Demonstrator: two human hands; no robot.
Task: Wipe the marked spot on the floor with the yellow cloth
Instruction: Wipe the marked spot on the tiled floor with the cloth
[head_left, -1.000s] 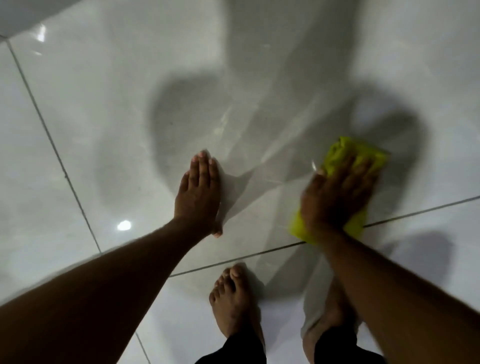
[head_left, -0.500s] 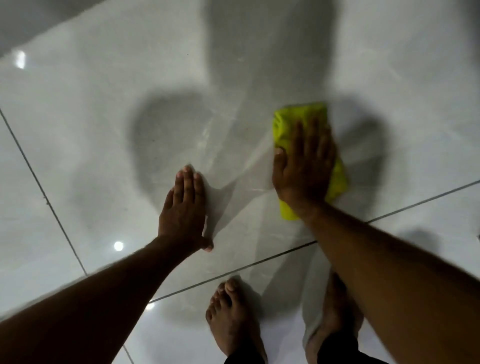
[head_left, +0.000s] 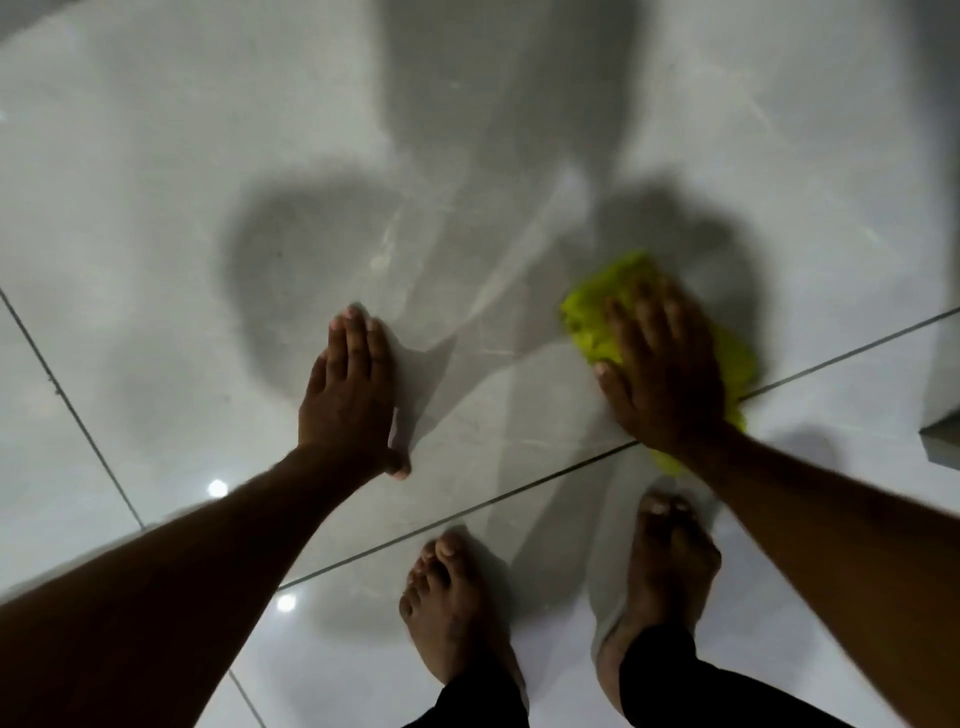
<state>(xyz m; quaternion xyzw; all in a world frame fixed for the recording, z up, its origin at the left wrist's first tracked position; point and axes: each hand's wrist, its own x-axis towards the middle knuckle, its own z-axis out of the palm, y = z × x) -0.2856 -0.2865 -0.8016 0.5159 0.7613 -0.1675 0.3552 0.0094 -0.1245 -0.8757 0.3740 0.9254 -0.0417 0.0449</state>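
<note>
Nearest you, your two bare feet (head_left: 457, 618) stand on the near tile, toes just short of the grout line (head_left: 467, 506) that runs slantwise across the floor (head_left: 130, 156). That stance reads as a crouch or deep bend, which would explain why both arms reach forward and down.

Just past the grout line, your left hand (head_left: 349, 395) lies flat on the tile, fingers straight and together, thumb tucked at the near edge, holding nothing. Judging by the straight arm, it is there as a prop, carrying your weight so the other hand can work freely.

To its right and a little farther out, your right hand (head_left: 662, 371) is spread open, palm down, pressing the yellow cloth (head_left: 602, 322) against the floor instead of gripping it. The cloth is bunched under the palm and lies across the grout line, showing beyond the fingertips and thumb and again near the wrist. A flat palm spreads pressure over more cloth, which suits rubbing.

I cannot make out any mark on the tile; if one is there, the cloth, hand or shadows hide it, so how much wiping remains is unclear.

Farther out lies only glossy tile, crossed by your shadows.
</note>
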